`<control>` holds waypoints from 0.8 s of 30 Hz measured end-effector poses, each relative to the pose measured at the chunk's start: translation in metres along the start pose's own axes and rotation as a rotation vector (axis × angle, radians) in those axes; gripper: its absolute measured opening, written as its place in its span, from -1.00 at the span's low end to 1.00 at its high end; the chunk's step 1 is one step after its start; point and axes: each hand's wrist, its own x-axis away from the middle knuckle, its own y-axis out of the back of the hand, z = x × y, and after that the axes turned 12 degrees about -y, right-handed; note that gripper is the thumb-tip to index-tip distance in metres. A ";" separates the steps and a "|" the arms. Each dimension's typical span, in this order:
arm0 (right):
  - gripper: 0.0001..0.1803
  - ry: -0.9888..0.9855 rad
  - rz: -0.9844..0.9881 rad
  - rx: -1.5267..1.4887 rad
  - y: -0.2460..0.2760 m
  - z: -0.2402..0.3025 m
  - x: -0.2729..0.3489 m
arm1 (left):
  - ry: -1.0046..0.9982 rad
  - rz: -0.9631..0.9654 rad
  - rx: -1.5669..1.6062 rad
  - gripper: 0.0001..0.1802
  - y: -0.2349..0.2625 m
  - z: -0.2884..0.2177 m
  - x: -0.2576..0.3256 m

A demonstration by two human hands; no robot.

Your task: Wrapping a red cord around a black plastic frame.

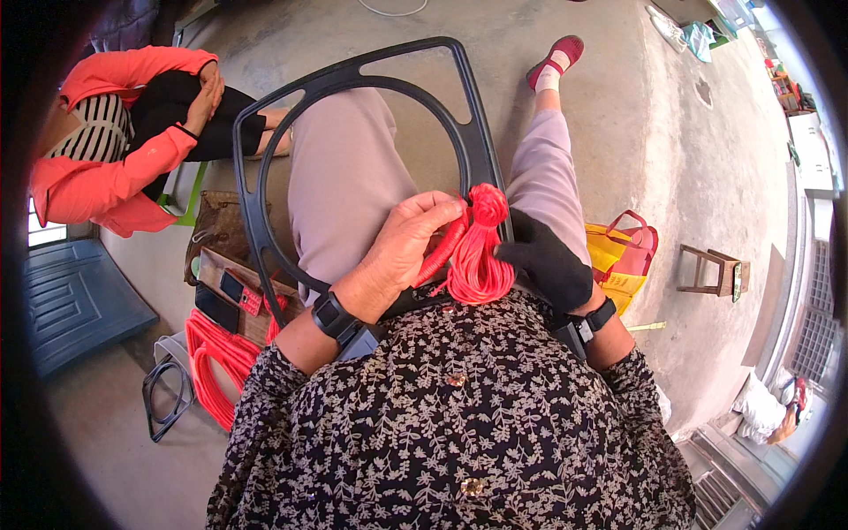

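A black frame with a large round opening rests across my lap and thighs. Red cord is wound closely round the part of its ring nearest my body. My bare left hand is closed there, thumb and fingertips pinching at the wound cord. Just right of those fingertips hangs a red cord bundle, knotted into a ball at its top with loose loops below. My right hand, in a black glove, is at the bundle's right side, its thumb against the cord. The frame and bundle partly hide its other fingers.
At left sits a person in a coral jacket, hands clasped. Beside my left leg are a wooden box, a dark phone, red cord coils and another black frame. At right are a yellow-red bag and wooden stool.
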 end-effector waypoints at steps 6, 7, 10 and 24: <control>-0.65 -0.021 -0.091 0.174 -0.003 0.009 -0.016 | -0.028 0.007 -0.002 -0.92 0.000 0.001 0.001; -0.66 -0.011 -0.127 0.302 0.005 0.005 -0.021 | -0.023 0.011 -0.010 -0.92 -0.002 0.000 0.003; -0.68 0.064 -0.249 0.590 0.012 0.000 -0.025 | -0.011 0.017 -0.017 -0.91 -0.005 -0.003 0.004; -0.63 -0.058 0.286 -0.435 0.014 -0.012 -0.034 | -0.032 0.003 -0.068 -0.86 -0.011 -0.008 0.002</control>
